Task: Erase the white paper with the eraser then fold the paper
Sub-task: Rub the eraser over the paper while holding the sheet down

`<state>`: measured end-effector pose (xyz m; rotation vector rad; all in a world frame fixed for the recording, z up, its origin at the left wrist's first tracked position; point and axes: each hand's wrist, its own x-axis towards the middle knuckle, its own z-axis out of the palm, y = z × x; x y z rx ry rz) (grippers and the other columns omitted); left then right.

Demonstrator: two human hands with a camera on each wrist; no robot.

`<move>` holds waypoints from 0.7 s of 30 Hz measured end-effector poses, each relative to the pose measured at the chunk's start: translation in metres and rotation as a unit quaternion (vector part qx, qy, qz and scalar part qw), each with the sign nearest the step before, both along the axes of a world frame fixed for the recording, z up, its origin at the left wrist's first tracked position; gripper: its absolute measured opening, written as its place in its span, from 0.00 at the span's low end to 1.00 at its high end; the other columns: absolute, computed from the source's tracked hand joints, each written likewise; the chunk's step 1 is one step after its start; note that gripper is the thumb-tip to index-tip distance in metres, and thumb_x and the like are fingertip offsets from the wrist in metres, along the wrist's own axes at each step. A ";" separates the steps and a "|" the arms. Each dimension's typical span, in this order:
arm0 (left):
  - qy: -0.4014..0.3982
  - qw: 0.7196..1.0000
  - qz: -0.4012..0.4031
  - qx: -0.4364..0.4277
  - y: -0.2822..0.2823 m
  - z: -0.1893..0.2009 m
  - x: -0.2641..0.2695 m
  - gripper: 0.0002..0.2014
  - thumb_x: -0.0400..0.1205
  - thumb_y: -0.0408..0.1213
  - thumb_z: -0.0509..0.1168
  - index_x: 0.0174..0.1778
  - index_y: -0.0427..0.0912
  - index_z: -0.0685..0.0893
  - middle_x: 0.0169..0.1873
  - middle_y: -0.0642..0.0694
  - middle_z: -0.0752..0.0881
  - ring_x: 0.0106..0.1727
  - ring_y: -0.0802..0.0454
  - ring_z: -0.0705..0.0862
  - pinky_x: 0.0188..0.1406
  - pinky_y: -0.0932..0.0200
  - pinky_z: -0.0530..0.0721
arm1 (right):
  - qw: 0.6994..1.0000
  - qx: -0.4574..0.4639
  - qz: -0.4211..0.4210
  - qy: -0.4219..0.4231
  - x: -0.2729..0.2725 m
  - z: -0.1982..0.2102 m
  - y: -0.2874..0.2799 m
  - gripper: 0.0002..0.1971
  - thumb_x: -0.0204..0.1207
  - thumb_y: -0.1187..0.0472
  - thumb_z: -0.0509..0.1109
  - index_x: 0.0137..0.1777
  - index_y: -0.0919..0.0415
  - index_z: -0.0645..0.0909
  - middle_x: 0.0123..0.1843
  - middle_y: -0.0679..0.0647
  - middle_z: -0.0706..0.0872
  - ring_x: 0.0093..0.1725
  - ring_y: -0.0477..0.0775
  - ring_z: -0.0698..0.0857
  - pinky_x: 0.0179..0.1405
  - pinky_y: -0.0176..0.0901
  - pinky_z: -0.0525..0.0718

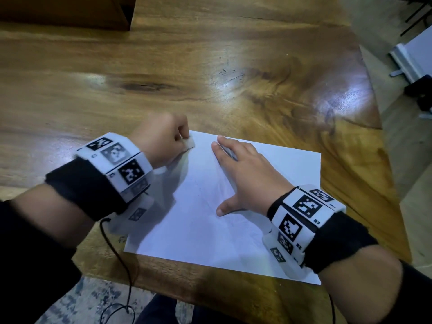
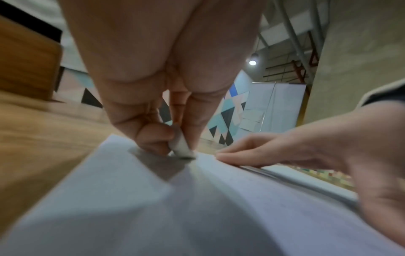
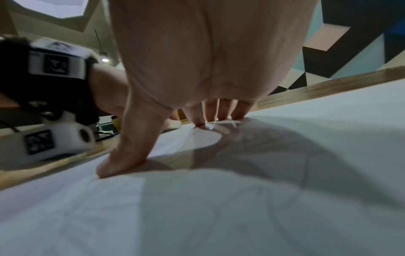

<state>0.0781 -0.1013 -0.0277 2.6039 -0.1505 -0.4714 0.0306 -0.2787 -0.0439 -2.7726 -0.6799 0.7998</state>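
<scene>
A white sheet of paper (image 1: 201, 220) lies flat on the wooden table (image 1: 163, 66), near its front edge. My left hand (image 1: 163, 141) pinches a small white eraser (image 1: 189, 143) between thumb and fingers and holds its lower end on the paper's far left corner; the left wrist view shows the eraser (image 2: 180, 147) touching the paper (image 2: 153, 207). My right hand (image 1: 243, 169) rests on the sheet with straight fingers and the thumb spread, pressing it down. In the right wrist view the fingertips (image 3: 210, 119) and thumb touch the paper (image 3: 241, 207).
The table's right edge (image 1: 383, 160) curves close to the paper. A dark wooden piece of furniture (image 1: 65, 10) stands at the far left. A black cable (image 1: 121, 265) hangs from my left wrist band over the front edge.
</scene>
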 end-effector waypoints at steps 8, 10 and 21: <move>0.022 0.996 -0.081 -0.005 -0.019 0.004 -0.003 0.02 0.70 0.32 0.69 0.35 0.43 0.85 0.24 0.54 0.81 0.29 0.55 0.77 0.26 0.67 0.70 | 1.000 -0.004 0.001 0.000 0.000 0.000 0.000 0.64 0.58 0.38 0.80 0.83 0.54 0.38 0.84 0.48 0.38 0.82 0.50 0.43 0.78 0.42 0.49; -0.039 0.998 -0.053 0.004 -0.021 0.001 0.005 0.05 0.71 0.30 0.67 0.40 0.39 0.86 0.31 0.46 0.84 0.35 0.49 0.78 0.35 0.63 0.71 | 1.000 -0.002 -0.002 0.002 0.000 0.000 0.000 0.64 0.59 0.39 0.80 0.83 0.53 0.38 0.84 0.47 0.38 0.82 0.50 0.42 0.78 0.42 0.49; -0.044 0.993 -0.103 0.024 -0.019 -0.001 0.003 0.04 0.71 0.31 0.66 0.39 0.40 0.85 0.35 0.44 0.82 0.38 0.46 0.76 0.37 0.62 0.68 | 1.000 -0.009 0.002 -0.001 0.000 0.000 0.001 0.64 0.59 0.38 0.79 0.83 0.54 0.38 0.84 0.47 0.38 0.82 0.51 0.43 0.79 0.42 0.50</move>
